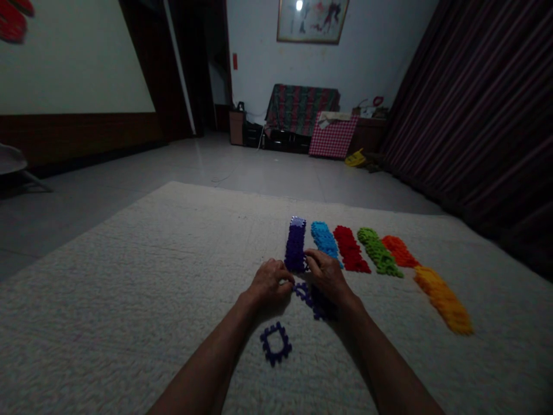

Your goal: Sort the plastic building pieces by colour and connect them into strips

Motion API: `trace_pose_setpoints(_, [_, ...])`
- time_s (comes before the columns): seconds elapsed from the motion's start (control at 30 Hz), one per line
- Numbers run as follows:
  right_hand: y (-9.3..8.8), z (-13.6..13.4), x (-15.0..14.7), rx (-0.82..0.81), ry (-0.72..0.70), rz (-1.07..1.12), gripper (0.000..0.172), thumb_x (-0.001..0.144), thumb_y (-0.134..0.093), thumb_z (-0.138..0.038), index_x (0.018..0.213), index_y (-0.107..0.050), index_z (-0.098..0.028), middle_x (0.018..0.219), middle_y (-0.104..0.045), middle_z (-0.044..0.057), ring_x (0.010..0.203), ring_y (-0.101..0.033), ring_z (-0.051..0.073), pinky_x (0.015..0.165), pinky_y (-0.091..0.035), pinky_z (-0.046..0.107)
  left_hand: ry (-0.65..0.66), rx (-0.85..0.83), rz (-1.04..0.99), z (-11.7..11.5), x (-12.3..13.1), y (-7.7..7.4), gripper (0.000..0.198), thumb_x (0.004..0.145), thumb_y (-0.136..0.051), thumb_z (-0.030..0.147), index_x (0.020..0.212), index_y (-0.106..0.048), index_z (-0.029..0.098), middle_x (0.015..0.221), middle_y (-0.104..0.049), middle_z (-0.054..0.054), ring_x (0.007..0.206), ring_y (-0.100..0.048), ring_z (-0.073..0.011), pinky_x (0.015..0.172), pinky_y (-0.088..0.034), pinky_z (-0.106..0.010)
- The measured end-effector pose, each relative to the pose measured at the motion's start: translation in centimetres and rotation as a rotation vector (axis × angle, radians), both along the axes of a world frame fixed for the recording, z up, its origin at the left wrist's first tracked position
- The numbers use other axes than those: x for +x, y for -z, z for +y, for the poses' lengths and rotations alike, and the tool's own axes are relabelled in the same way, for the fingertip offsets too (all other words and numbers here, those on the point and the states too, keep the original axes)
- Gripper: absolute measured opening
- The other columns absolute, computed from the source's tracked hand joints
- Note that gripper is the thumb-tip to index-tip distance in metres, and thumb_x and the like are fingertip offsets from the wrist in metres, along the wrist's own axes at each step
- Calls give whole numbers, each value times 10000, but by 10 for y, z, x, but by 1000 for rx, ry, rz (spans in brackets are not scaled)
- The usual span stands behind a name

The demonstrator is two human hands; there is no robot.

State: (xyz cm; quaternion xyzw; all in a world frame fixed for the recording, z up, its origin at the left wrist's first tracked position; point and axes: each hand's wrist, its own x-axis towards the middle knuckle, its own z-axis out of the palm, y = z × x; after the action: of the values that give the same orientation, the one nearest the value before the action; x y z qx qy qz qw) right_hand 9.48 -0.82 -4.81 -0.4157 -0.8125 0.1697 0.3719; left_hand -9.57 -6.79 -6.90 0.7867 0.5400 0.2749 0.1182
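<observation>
A row of dark purple notched foam puzzle pieces (296,245), paler at its far end, lies on the cream mat. At its near left corner is my left hand (272,280), its fingers curled and pinched. My right hand (325,274) closes its fingertips on the row's near right corner. Loose purple pieces (303,293) lie just below and between the hands, partly hidden by my right hand. Closer to me, a single purple square frame (275,343) with toothed edges and an open middle rests flat.
Right of the purple row lie blue (325,239), red (351,249), green (379,252), orange-red (400,251) and yellow-orange (443,300) rows of similar pieces. The pale mat (129,276) covers the tiled floor. A dark curtain (475,104) hangs at right; cloth-covered furniture (302,109) stands behind.
</observation>
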Motion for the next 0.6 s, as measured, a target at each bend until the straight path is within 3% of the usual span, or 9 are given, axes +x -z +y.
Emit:
trace_pose_setpoints(0.1, [2, 0, -2, 16, -27, -29, 264, 915, -457, -233, 1019, -696, -193, 976, -713, 87, 915, -654, 209, 847, -506, 343, -50, -16, -87, 4, -4, -2, 205, 767, -560, 169, 753, -762, 199, 817, -698, -68, 828, -604, -194, 809, -454, -322])
trace_pose_setpoints(0.3, [10, -1, -10, 67, 9, -107, 251, 898, -481, -208, 1036, -689, -179, 899, -648, 94, 844, -625, 216, 804, -509, 350, -319, 2, -495, 10, -10, 0, 186, 752, -559, 187, 742, -745, 187, 784, -738, -47, 773, -659, -170, 756, -487, -279])
trace_pose_setpoints(0.47, [-1, -8, -9, 91, 102, -75, 224, 894, -506, -205, 1037, -671, -153, 929, -630, 105, 806, -611, 206, 792, -496, 343, -414, -9, -738, 13, -11, 4, 199, 743, -571, 276, 755, -744, 178, 749, -736, -31, 710, -660, -164, 684, -496, -261])
trace_pose_setpoints(0.6, [-16, -27, -8, -45, -137, -168, 177, 868, -520, -145, 912, -690, -171, 876, -659, 68, 824, -617, 189, 789, -476, 317, -461, -12, -870, 15, -13, 2, 212, 711, -585, 308, 744, -741, 169, 698, -718, -28, 691, -652, -168, 673, -494, -263])
